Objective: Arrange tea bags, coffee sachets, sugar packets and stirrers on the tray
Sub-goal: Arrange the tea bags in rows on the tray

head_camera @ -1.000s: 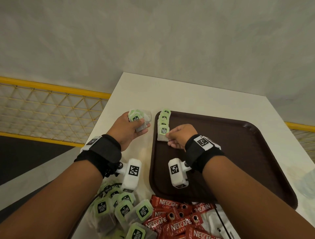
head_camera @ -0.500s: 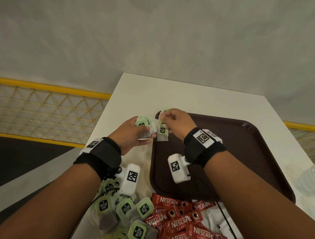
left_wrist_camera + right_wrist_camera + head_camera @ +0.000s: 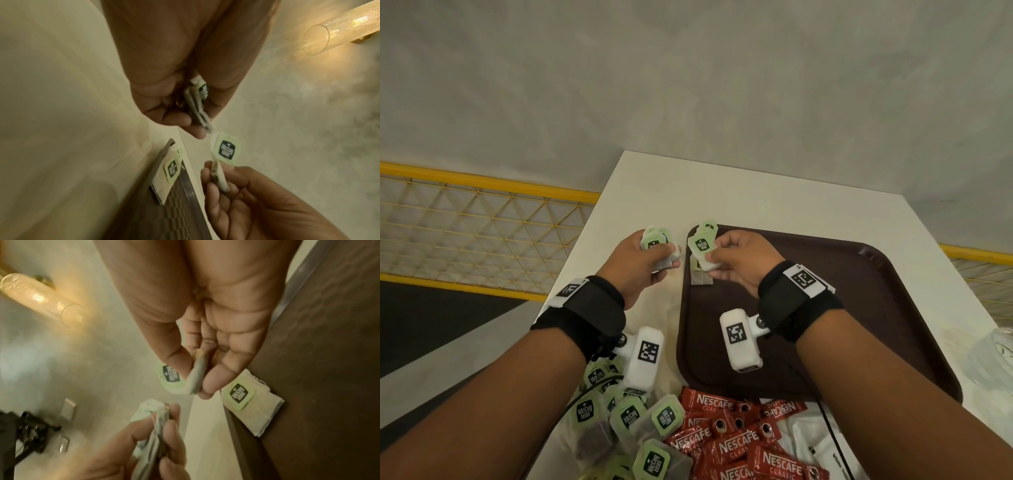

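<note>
A brown tray (image 3: 859, 308) lies on the white table (image 3: 722, 192). A row of green-tagged tea bags (image 3: 702, 274) lies along the tray's far left corner, also seen as tea bags (image 3: 252, 408) in the right wrist view. My left hand (image 3: 643, 260) grips a small stack of tea bags (image 3: 657, 246) just left of the tray. My right hand (image 3: 736, 260) pinches a single tea bag (image 3: 702, 250) above the row; the same tea bag (image 3: 195, 378) shows between thumb and finger.
A pile of loose tea bags (image 3: 633, 421) lies at the table's near left. Red Nescafe coffee sachets (image 3: 736, 442) and white packets (image 3: 811, 442) lie near the front edge. A yellow mesh railing (image 3: 482, 222) runs on the left. A crumpled clear plastic bag (image 3: 1000, 346) sits at right.
My right hand left the row on the tray, reached to my left hand and took one tea bag from its stack. It now holds that bag above the row.
</note>
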`<state>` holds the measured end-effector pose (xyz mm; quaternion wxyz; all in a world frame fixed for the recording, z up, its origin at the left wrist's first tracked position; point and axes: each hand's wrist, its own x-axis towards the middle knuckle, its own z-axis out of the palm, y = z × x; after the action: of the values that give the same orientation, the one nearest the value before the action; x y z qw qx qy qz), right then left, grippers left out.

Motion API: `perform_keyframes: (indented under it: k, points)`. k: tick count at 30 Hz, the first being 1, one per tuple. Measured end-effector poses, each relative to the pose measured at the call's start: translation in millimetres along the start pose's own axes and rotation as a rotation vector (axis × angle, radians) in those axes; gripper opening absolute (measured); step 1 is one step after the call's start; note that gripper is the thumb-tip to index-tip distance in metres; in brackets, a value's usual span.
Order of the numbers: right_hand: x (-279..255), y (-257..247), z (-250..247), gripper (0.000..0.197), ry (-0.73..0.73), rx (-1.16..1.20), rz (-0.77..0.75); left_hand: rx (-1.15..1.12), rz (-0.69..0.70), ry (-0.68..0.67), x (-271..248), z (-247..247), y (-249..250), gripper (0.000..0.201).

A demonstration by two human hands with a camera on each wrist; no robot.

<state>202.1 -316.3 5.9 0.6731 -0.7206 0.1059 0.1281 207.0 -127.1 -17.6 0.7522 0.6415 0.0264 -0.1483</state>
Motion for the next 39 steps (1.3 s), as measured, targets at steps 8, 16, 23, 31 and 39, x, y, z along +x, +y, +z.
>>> perform_keyframes:
  k: [8, 16, 23, 31, 39]
  points:
    - [-4.4, -4.2, 4.3, 0.014, 0.005, 0.148, -0.001, 0.078, 0.132, -0.041, -5.9, 6.9, 9.6, 0.023]
    - [-10.7, -9.8, 7.6, 0.018, -0.042, -0.031, -0.076, 0.293, 0.195, 0.024, -4.6, 7.3, 15.2, 0.005]
    - [-3.9, -2.1, 6.3, 0.007, 0.075, -0.201, -0.157, 0.486, 0.224, -0.026, -4.6, 7.3, 8.8, 0.012]
    - [12.0, 29.9, -3.3, 0.006, 0.088, -0.334, 0.128, 0.230, -0.038, -0.018, -9.0, 4.5, -1.8, 0.020]
    - [17.7, 24.3, 3.5, 0.022, 0.108, -0.451, 0.148, -0.092, -0.214, -0.055, -13.3, -1.9, 1.5, 0.017]
